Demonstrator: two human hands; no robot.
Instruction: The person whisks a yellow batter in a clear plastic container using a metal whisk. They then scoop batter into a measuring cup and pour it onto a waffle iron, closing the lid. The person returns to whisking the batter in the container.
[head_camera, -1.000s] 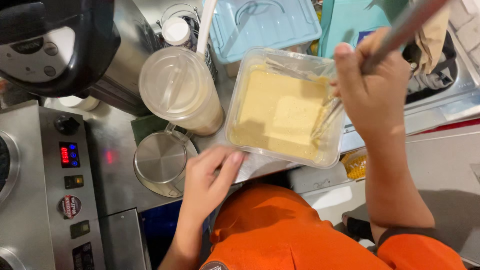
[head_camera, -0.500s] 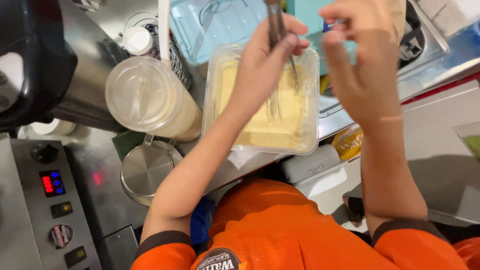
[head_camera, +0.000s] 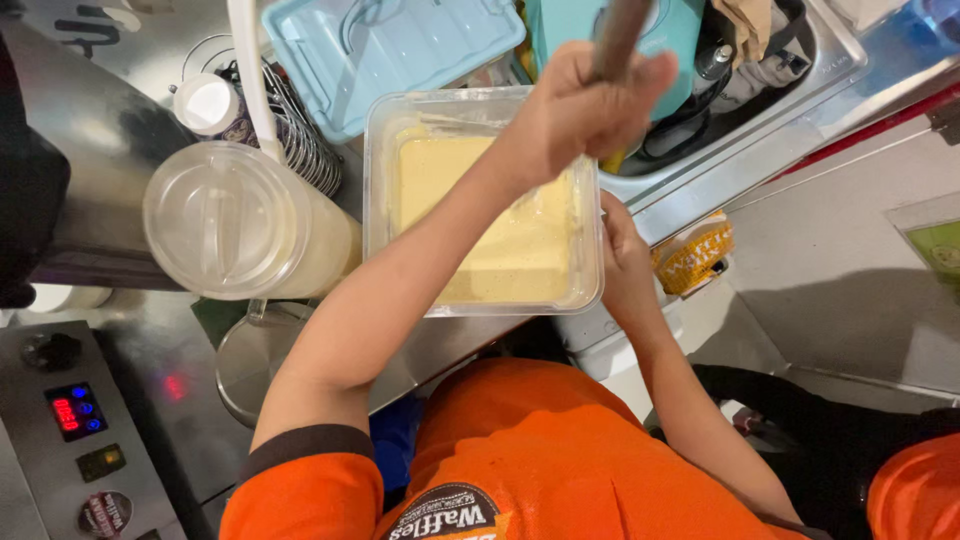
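At frame centre, the clear tub (head_camera: 590, 270) of yellow batter (head_camera: 500, 235) overhangs the bench's (head_camera: 140, 380) front edge. The left hand (head_camera: 585, 110) is clenched round a whisk handle (head_camera: 618, 35) above it. The right hand (head_camera: 625, 265) presses curled fingers against the tub's right wall. A lidded jug (head_camera: 235, 225) crowds the left side.

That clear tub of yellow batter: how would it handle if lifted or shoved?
The clear tub looks thin-walled, so it probably flexes under a grip. The batter fills much of it, so likely heavy, and apt to slosh with no lid on. The right hand braces its side while the left hand holds the whisk handle, hinting it slides.
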